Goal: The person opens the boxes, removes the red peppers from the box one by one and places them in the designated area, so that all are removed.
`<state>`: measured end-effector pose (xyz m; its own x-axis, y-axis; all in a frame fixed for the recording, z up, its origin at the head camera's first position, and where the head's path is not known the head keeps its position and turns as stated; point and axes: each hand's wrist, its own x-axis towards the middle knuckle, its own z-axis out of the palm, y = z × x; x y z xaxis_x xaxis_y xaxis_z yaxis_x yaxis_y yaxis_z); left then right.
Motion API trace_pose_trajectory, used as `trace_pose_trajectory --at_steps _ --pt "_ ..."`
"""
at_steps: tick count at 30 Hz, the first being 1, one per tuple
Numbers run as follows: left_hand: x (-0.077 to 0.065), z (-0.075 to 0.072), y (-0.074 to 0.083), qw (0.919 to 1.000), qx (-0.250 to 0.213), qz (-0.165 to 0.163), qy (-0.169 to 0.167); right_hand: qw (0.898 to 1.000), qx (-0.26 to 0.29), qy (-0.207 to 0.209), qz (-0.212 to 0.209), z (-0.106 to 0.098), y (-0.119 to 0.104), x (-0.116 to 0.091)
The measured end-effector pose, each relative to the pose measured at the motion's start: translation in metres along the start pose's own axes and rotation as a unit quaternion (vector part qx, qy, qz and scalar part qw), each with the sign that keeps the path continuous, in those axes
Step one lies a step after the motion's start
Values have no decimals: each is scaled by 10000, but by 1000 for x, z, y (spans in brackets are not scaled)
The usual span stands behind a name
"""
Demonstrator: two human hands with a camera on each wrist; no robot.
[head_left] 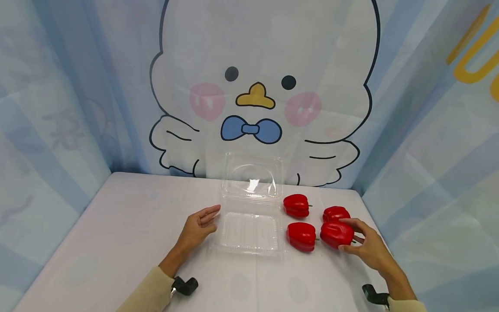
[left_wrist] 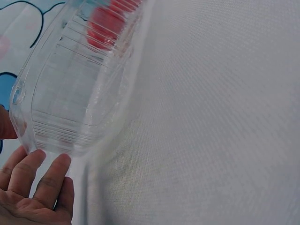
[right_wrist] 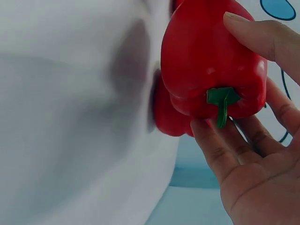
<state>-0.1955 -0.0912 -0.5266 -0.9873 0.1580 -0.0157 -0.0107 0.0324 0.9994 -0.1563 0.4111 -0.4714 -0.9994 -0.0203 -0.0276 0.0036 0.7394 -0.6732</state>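
My right hand (head_left: 368, 245) holds a red bell pepper (head_left: 337, 234) between thumb and fingers. The right wrist view shows its green stem (right_wrist: 223, 101) towards the palm and a shadow on the cloth apart from it. Just behind it sits another red bell pepper (head_left: 335, 213), partly hidden. Two more red bell peppers (head_left: 301, 236) lie to the left, one behind the other. A clear plastic clamshell box (head_left: 251, 229) stands open, its lid (head_left: 253, 175) raised at the back. At its left edge is my left hand (head_left: 198, 229), fingers extended, fingertips (left_wrist: 58, 161) against the clear wall.
A white cloth covers the table (head_left: 128, 242). Behind it hangs a curtain (head_left: 253, 52) printed with a cartoon bird, and blue-and-white curtains (head_left: 440, 173) stand at both sides. Each wrist carries a black camera mount (head_left: 185, 286).
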Motion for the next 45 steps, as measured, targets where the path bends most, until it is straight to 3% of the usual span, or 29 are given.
trace_pose_trajectory --at_steps 11,24,35,45 --pt "-1 0 1 10000 -21 -54 -6 9997 167 -124 153 10 33 10" --pt "-1 0 0 10000 35 -67 15 9995 123 -13 292 15 38 12" --pt "-1 1 -2 9999 73 -95 43 9984 -203 508 116 13 14 4" --pt "-6 2 -2 9999 -112 -67 30 9901 -752 1182 -93 16 -8 6"
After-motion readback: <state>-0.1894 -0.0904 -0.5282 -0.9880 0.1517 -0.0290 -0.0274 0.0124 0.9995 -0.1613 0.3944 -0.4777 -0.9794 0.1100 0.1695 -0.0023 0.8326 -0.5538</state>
